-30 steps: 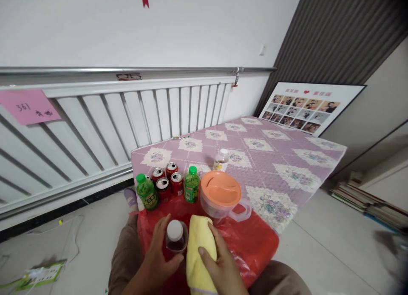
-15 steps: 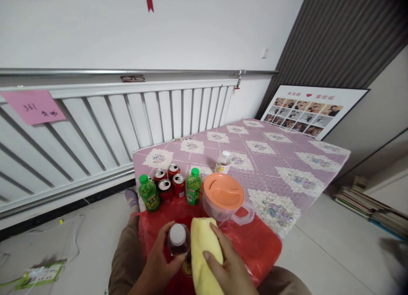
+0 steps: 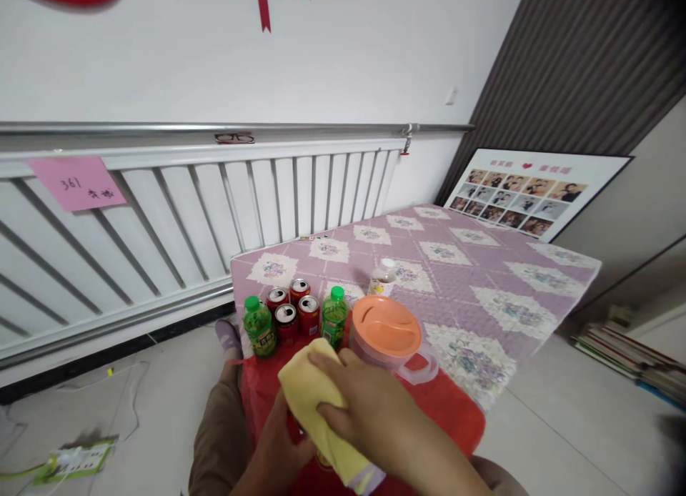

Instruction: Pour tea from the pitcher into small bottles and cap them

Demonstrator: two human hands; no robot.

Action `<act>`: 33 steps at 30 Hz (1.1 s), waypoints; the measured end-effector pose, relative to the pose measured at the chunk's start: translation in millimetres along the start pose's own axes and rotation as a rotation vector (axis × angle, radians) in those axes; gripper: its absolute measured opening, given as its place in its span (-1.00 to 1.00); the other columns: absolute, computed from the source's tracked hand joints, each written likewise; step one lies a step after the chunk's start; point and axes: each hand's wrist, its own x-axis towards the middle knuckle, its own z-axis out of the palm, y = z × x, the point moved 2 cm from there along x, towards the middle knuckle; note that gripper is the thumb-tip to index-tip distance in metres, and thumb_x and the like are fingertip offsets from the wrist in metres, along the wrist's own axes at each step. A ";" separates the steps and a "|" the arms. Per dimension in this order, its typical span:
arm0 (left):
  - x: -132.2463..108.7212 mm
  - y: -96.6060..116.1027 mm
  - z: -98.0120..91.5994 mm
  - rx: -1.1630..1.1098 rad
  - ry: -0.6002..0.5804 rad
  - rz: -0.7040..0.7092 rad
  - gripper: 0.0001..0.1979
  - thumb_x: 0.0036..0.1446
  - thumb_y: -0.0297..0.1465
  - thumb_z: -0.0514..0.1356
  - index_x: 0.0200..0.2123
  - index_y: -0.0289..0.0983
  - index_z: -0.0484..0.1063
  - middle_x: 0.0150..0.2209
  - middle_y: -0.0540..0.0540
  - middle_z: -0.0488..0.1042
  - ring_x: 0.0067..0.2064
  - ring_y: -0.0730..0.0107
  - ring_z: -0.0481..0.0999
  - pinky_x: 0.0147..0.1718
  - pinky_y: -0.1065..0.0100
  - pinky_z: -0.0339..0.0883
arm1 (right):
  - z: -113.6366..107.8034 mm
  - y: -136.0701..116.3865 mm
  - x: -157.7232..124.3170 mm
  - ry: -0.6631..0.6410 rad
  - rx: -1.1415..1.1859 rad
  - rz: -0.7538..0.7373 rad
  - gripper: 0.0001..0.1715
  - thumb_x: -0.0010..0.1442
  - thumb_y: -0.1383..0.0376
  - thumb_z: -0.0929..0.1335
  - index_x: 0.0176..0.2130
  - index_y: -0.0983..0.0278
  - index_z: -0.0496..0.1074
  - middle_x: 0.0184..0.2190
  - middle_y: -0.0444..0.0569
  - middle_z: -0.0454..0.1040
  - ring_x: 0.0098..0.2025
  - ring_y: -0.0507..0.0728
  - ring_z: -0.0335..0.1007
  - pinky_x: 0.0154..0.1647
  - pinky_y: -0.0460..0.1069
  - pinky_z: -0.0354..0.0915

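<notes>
My right hand point(image 3: 369, 399) grips a folded yellow cloth point(image 3: 308, 385), thumb on the near side and fingers over the top. The cloth lies across the fingers of my left hand point(image 3: 279, 449), which curls around a small bottle. That white-capped bottle is now almost wholly covered by the cloth. Just beyond my hands stand two green-capped drink bottles, one on the left point(image 3: 260, 331) and one nearer the middle point(image 3: 334, 317). Several opened red cans point(image 3: 286, 323) cluster between them. To the right, a clear plastic jug point(image 3: 369, 353) with an orange lid point(image 3: 386, 326) stands upright.
A red plastic sheet point(image 3: 455, 414) covers the near corner of the table. Farther back, a white-capped bottle point(image 3: 382, 276) stands on the purple flowered tablecloth point(image 3: 401, 249). A white radiator point(image 3: 316, 189) runs along the wall; a power strip point(image 3: 75, 459) lies on the left floor.
My right hand has carried the yellow cloth left and up, over the white-capped bottle in my left hand. The cap, visible before, is now hidden. The view has shifted slightly.
</notes>
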 end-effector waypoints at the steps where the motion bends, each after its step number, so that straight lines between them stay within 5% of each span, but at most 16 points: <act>1: -1.3 -1.2 -1.1 -0.003 -0.018 -0.002 -0.32 -0.11 -0.41 0.34 0.14 -0.24 0.28 0.03 -0.22 0.51 0.01 0.05 0.52 -0.02 0.12 0.46 | 1.5 9.7 -0.2 0.038 0.051 0.013 -0.27 0.04 0.33 0.39 0.21 0.05 0.35 -0.07 0.05 0.52 -0.10 0.31 0.50 -0.12 0.08 0.36; 5: -3.9 -8.6 -2.6 -0.007 -0.054 -0.020 -0.28 -0.11 -0.50 0.28 0.17 -0.24 0.19 0.10 -0.23 0.44 0.09 0.06 0.47 0.06 0.09 0.41 | 30.3 51.5 -7.6 0.157 0.473 0.103 -0.33 0.10 0.26 0.38 0.21 0.08 0.34 0.17 0.01 0.43 0.16 0.30 0.35 0.15 0.17 0.25; 10: -4.1 -13.6 3.3 0.006 0.028 -0.025 -0.34 -0.11 -0.47 0.24 0.13 -0.26 0.19 0.15 -0.27 0.37 0.18 0.03 0.38 0.20 -0.01 0.24 | 101.7 81.6 -30.2 0.165 1.037 0.311 -0.34 0.19 0.14 0.33 0.24 0.21 0.28 0.10 0.05 0.49 0.00 0.24 0.52 -0.09 0.09 0.45; 13: -6.5 -10.4 8.1 0.045 0.094 -0.037 -0.37 -0.09 -0.42 0.24 0.10 -0.26 0.20 0.12 -0.27 0.38 0.17 0.01 0.39 0.20 -0.05 0.23 | 127.5 89.8 -46.6 0.253 1.025 0.400 -0.35 0.15 0.07 0.38 0.19 0.19 0.35 0.12 0.05 0.49 0.05 0.28 0.48 -0.03 0.10 0.44; 18: -10.2 -3.3 12.9 0.074 0.183 -0.074 -0.33 -0.07 -0.36 0.26 0.14 -0.28 0.15 0.15 -0.33 0.34 0.17 -0.05 0.38 0.17 -0.10 0.26 | 135.6 94.1 -54.9 0.310 1.019 0.392 -0.36 0.18 0.09 0.36 0.22 0.17 0.32 0.18 0.04 0.43 0.17 0.26 0.39 0.13 0.12 0.34; 27: -17.8 -16.1 2.8 0.156 -0.002 -0.014 -0.25 0.03 -0.44 0.20 0.29 -0.28 0.02 0.33 -0.31 0.15 0.35 0.02 0.15 0.29 -0.05 0.11 | 141.2 100.9 -42.9 0.325 0.844 0.370 -0.28 0.22 0.19 0.30 0.31 0.26 0.15 0.30 0.12 0.23 0.31 0.23 0.17 0.31 0.15 0.12; 33: -25.4 -18.2 -3.3 0.199 0.049 -0.031 -0.37 0.03 -0.40 0.20 0.20 -0.26 0.18 0.24 -0.30 0.32 0.28 -0.03 0.28 0.25 -0.11 0.16 | 133.7 95.2 -50.5 0.319 0.614 0.307 -0.27 0.25 0.21 0.28 0.34 0.30 0.10 0.33 0.14 0.19 0.34 0.28 0.10 0.33 0.22 0.07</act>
